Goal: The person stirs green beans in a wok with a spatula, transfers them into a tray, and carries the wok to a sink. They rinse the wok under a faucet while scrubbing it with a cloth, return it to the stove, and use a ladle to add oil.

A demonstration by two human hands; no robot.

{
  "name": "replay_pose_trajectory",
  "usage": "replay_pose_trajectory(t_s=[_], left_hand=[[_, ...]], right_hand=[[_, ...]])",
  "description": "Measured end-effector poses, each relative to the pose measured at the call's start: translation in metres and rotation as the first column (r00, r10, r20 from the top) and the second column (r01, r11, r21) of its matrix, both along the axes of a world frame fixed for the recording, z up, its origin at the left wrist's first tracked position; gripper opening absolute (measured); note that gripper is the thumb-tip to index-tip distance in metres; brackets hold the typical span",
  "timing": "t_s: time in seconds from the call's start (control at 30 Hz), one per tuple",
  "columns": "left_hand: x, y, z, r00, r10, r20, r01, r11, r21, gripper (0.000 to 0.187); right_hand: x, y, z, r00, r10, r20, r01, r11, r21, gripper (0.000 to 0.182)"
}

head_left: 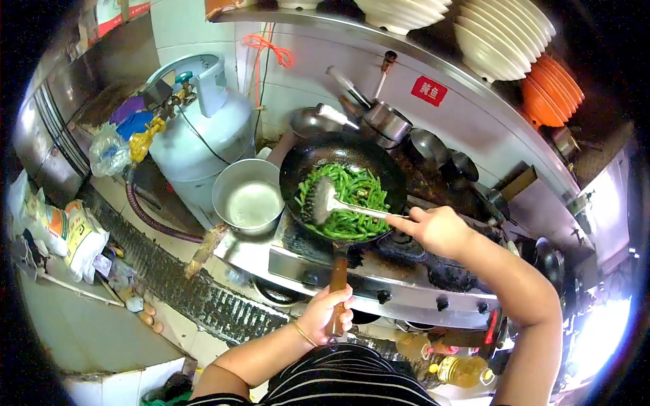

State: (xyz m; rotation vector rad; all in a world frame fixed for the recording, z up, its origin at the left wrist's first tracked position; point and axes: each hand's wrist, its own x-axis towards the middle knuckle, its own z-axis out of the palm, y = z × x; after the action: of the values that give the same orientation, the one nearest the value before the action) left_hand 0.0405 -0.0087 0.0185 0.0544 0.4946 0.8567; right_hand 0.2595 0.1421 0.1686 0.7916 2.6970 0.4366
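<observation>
From here, the bright green cut beans [362, 193] lie in a round black metal wok [338, 148], just left of the right hand [437, 231], the nearer one. Its fingers wrap a long-handled metal spatula [320, 201], shaft running left to right, broad head over the beans' left side. The right elbow bends outward; the left hand [325, 314], nearer the body, clasps the brown wooden handle [338, 274], which points near to far.

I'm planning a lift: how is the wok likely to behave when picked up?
The wok probably feels heavy, being wide and loaded with green beans. With its long handle on one side, it may tip away from the left hand.
</observation>
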Motion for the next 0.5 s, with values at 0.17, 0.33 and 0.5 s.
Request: replay_pose_trajectory(t_s=[0.17,0.33,0.5], left_hand=[[0.001,0.000,-0.005,0.998,0.012,0.063,-0.012,1.000,0.000,0.014],[0.001,0.001,-0.003,0.999,0.001,0.051,-0.002,1.000,0.016,0.013],[0.000,0.003,-0.004,0.997,-0.028,0.069,0.027,1.000,0.013,0.015]], right_hand=[[0.043,-0.003,0.022,0.994,-0.100,-0.054,0.105,0.990,0.098,0.058],[0.047,-0.027,0.076,0.910,-0.407,-0.080,0.407,0.913,-0.025,0.051],[0.047,-0.043,0.138,0.900,-0.435,-0.022,0.426,0.890,-0.162,0.049]])
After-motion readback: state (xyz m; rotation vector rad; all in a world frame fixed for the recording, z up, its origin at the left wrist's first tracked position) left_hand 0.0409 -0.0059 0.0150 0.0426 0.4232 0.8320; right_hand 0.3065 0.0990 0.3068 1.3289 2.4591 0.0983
